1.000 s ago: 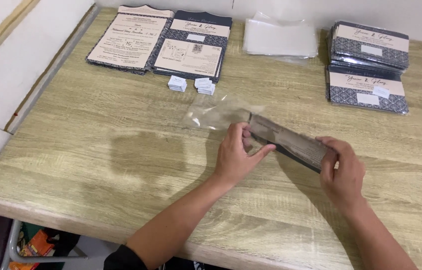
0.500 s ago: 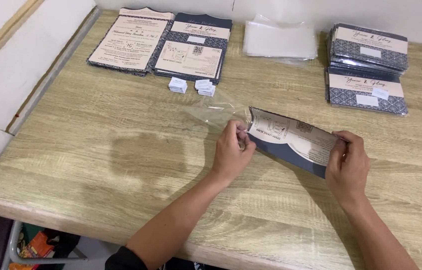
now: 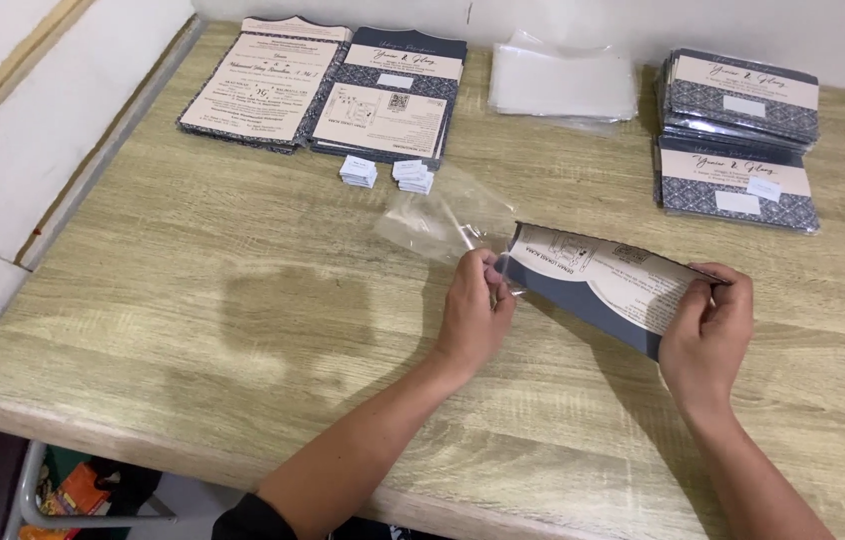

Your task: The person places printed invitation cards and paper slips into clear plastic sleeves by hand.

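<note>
My right hand [image 3: 708, 335] grips the right end of a folded card [image 3: 598, 285], cream inside with a dark blue scalloped flap, held tilted above the wooden table [image 3: 243, 340]. My left hand [image 3: 475, 315] pinches the card's left end together with the mouth of a clear plastic sleeve [image 3: 443, 215], which trails off to the upper left over the table.
Two stacks of open cards [image 3: 268, 85] [image 3: 388, 95] lie at the back left, with small white label piles [image 3: 388, 172] in front. A stack of clear sleeves [image 3: 563, 85] sits at the back centre. Finished dark blue cards [image 3: 738, 140] are piled at the back right.
The card has turned from edge-on and flat to tilted up, showing its cream inside. Both hands lifted slightly and the sleeve's mouth now meets the card's left end.
</note>
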